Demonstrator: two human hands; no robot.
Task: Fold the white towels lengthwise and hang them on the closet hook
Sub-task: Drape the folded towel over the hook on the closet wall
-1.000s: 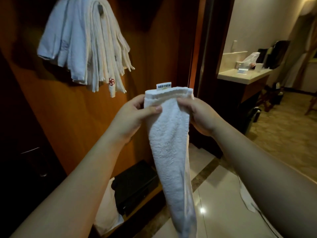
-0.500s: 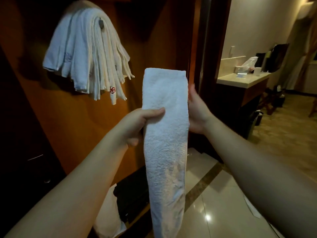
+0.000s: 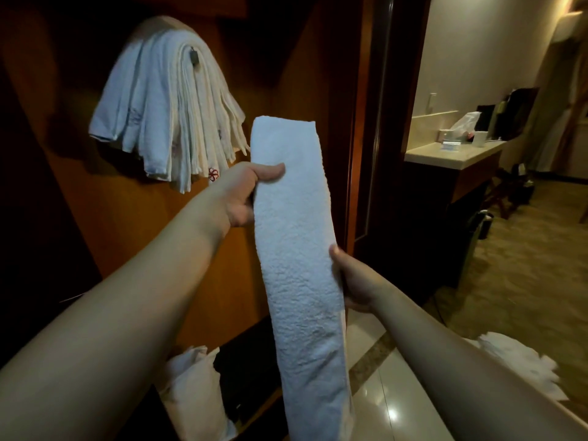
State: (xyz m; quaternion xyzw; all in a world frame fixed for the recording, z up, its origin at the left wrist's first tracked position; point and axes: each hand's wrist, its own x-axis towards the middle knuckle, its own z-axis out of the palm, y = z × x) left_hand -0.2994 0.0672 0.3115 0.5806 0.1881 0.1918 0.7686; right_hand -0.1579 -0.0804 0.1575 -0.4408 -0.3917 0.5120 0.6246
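We hold the towel (image 3: 296, 249) folded into a long strip, left hand (image 3: 245, 195) pinching it near the top, right hand (image 3: 353, 281) gripping its lower edge. Several towels (image 3: 165, 106) already hang on the hook (image 3: 194, 57); ours isn't hung yet.

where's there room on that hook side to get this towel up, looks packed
Crowded: the hung towels drape over the hook, covering it down to the left hand. Bare wood panel lies right of them, above the folded towel, up to the door frame.
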